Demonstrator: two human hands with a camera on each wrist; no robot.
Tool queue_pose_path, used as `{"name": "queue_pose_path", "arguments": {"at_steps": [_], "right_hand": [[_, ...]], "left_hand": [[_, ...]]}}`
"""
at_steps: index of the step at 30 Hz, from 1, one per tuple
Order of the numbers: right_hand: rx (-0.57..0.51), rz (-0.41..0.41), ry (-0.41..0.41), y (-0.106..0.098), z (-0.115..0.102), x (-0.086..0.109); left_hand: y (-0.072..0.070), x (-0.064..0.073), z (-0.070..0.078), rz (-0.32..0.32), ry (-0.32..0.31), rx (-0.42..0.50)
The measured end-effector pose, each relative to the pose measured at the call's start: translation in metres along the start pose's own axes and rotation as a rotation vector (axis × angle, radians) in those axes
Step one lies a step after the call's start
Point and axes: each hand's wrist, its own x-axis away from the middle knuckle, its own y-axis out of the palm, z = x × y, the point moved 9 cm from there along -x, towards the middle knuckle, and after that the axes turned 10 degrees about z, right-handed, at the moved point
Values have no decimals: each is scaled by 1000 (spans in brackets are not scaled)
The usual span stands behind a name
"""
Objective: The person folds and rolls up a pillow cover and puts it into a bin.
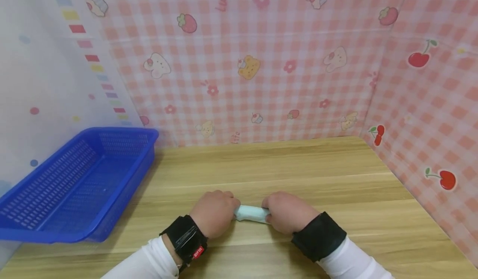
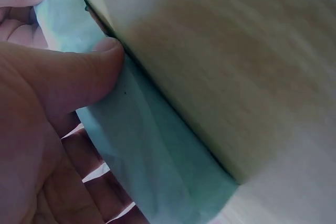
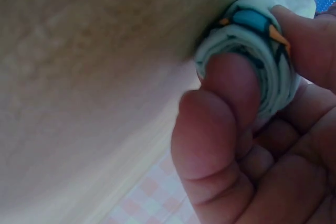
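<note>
A pale mint-green cloth rolled into a tight tube point(image 1: 251, 213) lies crosswise between the two hands, close over the wooden table. My left hand point(image 1: 216, 213) grips its left end; in the left wrist view the thumb lies along the roll point(image 2: 142, 135) and the fingers pass behind it. The other end is held by my right hand point(image 1: 289, 211). Seen from the right wrist, the roll's end point(image 3: 278, 85) shows spiral layers and a bit of blue, orange and black print. Two fingertips press at that end while the thumb rests on the side.
A blue plastic basket point(image 1: 106, 200) with perforated walls stands on the left of the wooden table point(image 1: 284, 162). Pink checked sheeting point(image 1: 231, 96) with cartoon prints hangs along the back and right side. A whitish dotted sheet point(image 1: 48, 84) covers the left.
</note>
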Motion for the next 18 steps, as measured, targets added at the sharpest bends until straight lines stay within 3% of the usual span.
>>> {"name": "queue_pose_path", "arguments": {"at_steps": [8, 18], "right_hand": [[-51, 14, -154, 0, -9, -1], [-210, -30, -134, 1, -14, -1]], "left_hand": [[3, -3, 6, -9, 21, 29], [2, -7, 9, -58, 19, 66]]}}
